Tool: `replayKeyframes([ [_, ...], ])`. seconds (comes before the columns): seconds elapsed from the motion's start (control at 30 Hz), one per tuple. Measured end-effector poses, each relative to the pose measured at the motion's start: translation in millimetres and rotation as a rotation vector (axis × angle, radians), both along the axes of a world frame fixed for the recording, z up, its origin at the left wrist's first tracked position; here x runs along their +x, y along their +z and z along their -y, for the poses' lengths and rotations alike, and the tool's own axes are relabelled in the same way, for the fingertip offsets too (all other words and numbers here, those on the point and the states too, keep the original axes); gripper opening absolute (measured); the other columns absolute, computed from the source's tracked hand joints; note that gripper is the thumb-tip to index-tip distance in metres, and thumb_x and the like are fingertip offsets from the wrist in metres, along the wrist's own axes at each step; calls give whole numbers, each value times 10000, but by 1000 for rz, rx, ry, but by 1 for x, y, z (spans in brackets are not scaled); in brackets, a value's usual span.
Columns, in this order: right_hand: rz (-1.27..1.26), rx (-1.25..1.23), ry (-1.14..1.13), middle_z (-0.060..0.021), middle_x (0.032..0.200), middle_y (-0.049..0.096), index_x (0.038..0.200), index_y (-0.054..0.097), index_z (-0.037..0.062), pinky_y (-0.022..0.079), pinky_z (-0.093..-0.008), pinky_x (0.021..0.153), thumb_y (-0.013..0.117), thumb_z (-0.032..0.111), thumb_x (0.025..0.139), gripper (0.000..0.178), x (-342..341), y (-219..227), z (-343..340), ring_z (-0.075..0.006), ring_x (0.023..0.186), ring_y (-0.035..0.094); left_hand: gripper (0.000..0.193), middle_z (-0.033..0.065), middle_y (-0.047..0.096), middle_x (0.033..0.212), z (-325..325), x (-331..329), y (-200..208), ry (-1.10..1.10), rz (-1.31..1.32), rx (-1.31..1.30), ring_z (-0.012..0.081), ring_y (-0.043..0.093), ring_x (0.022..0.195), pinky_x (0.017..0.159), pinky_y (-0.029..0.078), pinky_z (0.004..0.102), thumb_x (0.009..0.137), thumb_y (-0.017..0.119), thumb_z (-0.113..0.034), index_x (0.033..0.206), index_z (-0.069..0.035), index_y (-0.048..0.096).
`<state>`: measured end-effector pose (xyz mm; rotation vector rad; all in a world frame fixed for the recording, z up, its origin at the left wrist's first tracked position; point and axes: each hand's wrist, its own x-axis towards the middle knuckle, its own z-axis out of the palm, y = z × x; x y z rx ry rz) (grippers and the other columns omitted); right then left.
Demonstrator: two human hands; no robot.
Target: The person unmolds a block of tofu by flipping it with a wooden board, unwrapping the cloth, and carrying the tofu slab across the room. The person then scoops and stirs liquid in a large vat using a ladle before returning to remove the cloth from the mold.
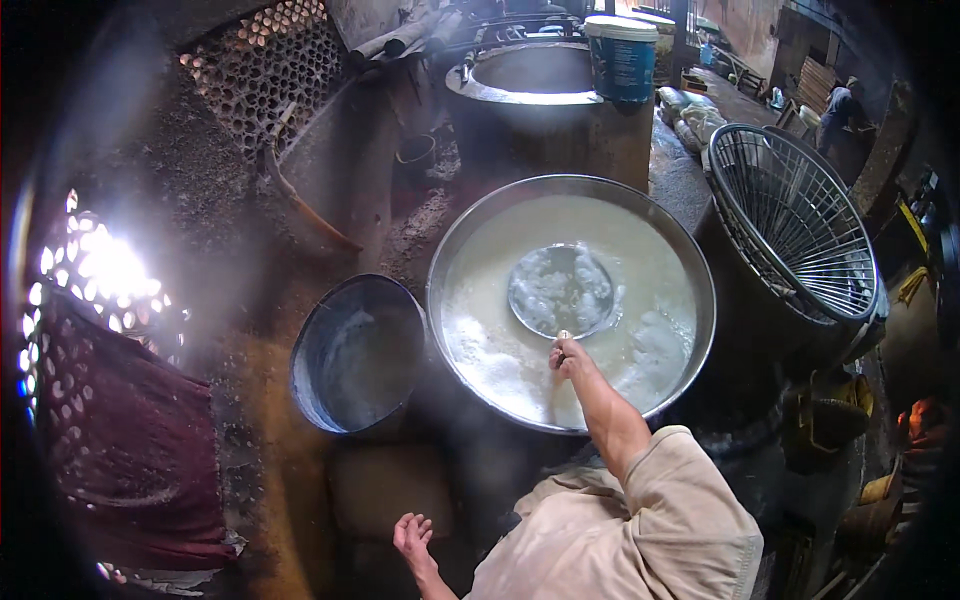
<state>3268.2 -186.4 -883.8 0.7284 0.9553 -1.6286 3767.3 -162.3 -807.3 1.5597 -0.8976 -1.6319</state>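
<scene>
A wide metal basin of cloudy whitish liquid is in front of me, with white foam floating in patches near its rim. My right hand reaches over the basin and grips the short handle of a round skimmer. The skimmer lies level at the liquid's surface, with white foam on it. My left hand hangs low near my body, fingers loosely bent and apart, holding nothing. Left of the basin stands a dark bucket with some whitish residue inside.
Behind the basin is a large steaming vat with a blue, white-lidded bucket at its edge. A wire basket leans at the right. Dark red cloth hangs at left. A fire glows far right. Another person bends in the background.
</scene>
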Motion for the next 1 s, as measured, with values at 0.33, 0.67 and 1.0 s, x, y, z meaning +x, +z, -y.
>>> replayKeyframes([
  [0.33, -25, 25, 65, 29, 450, 344, 632, 361, 123, 326, -196, 289, 423, 121, 819, 196, 40, 5, -48, -67, 337, 335, 184, 40, 584, 842, -17, 12, -4, -74, -37, -35, 132, 575, 711, 594, 433, 241, 825, 501, -196, 975, -90, 504],
  [0.67, -75, 89, 7, 45, 441, 325, 582, 370, 141, 323, -199, 294, 426, 185, 841, 269, 32, 10, -110, -63, 335, 321, 188, 42, 585, 837, -18, -8, -9, -76, -59, -21, 133, 574, 691, 577, 439, 244, 822, 502, -189, 979, -87, 500],
  [1.0, -135, 114, 53, 41, 457, 327, 650, 385, 129, 317, -203, 305, 428, 124, 819, 174, -17, 9, -142, -66, 348, 336, 194, 49, 583, 872, 5, -90, 7, -105, -68, -38, 141, 580, 717, 604, 434, 251, 824, 514, -202, 984, -93, 501],
])
